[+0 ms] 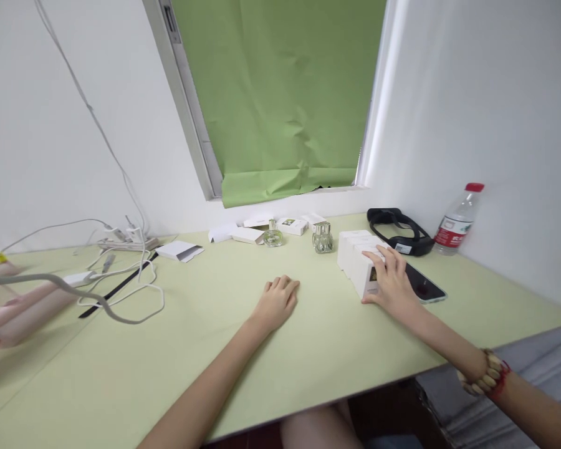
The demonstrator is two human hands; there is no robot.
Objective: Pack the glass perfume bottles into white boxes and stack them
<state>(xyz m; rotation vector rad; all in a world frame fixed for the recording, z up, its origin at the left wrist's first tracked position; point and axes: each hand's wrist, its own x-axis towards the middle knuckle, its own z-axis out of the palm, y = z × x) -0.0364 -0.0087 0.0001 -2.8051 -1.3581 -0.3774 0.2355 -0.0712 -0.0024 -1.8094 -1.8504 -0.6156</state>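
Note:
My right hand (393, 287) is on the nearest of several white boxes (355, 249) that stand in a row, its fingers over the top and the thumb low on the front. A dark picture on that box's front is partly hidden by the fingers. My left hand (275, 304) rests on the table with its fingers loosely curled in, and no object shows in it. Beyond the hands stand small glass perfume bottles (323, 239) in a cluster. Another rounder perfume bottle (273, 236) with pale green liquid stands to their left.
Opened white cartons (247, 235) lie along the wall, with another carton (180, 251) farther left. A phone (425, 284), a black headset strap (397, 231) and a red-capped water bottle (457, 224) are at the right. Cables (121, 321) and a power strip (126, 243) occupy the left.

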